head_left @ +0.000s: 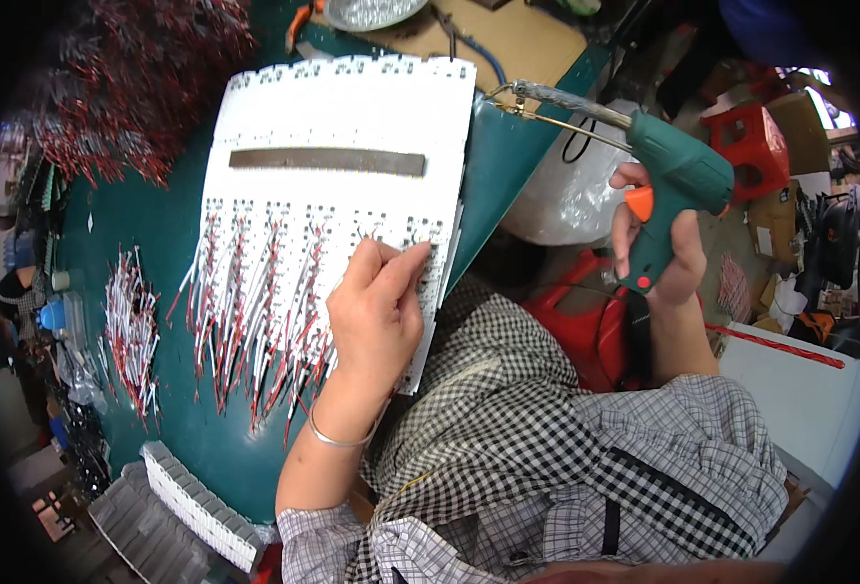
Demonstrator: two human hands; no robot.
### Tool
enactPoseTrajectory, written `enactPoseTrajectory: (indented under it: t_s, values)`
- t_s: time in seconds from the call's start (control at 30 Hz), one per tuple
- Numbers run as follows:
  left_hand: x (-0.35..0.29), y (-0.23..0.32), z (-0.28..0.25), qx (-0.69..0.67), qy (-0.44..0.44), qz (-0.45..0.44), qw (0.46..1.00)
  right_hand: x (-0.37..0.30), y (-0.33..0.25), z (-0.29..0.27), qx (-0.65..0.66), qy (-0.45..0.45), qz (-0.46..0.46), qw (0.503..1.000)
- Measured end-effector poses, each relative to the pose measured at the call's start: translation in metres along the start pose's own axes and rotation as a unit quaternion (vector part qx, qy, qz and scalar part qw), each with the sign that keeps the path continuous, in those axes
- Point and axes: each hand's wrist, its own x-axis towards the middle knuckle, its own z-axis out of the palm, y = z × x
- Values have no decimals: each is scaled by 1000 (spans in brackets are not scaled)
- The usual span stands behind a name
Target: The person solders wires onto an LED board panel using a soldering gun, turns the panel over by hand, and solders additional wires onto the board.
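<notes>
My right hand point(659, 238) grips a green soldering gun point(681, 161) with an orange trigger, held up right of the table. The gun's metal tip points left, close to the upper right edge of a white circuit board panel point(342, 107). Rows of red and white wires point(255, 302) are attached across the panel's lower part and hang toward me. Over the panel's lower right, my left hand point(376, 302) is closed, thumb and finger pinched at the board's surface. What sits between those fingertips is too small to make out. A brown metal bar point(328, 162) lies across the panel.
On the green table point(182, 389) lies a loose bunch of red and white wires point(131, 336). A large dark-red wire heap point(148, 78) fills the far left. A metal dish point(372, 12) and cutters point(469, 44) are at the back. Stacked panels point(197, 506) stand near left; a red stool point(751, 151) is right.
</notes>
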Motion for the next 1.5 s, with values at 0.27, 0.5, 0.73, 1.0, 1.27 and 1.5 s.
enactPoseTrajectory:
  t_s: [0.27, 0.5, 0.73, 1.0, 1.27, 1.5]
  values:
    - [-33, 13, -27, 104, -41, -5, 994, 66, -31, 40, -26, 37, -134, 990]
    - [-85, 24, -46, 171, -28, -14, 985, 180, 29, 7, 54, 182, 97, 977]
    - [-104, 36, -58, 153, -64, -75, 983, 205, 62, 10, 41, 180, 85, 979]
    - [-120, 27, -48, 195, -30, -66, 978, 167, 82, 22, -497, 204, -179, 825]
    - [-129, 36, -55, 200, -4, -93, 975, 124, 60, 144, -616, -187, -253, 722]
    - [-158, 48, -55, -305, -179, -146, 924, 141, 81, 143, -561, -215, -230, 766]
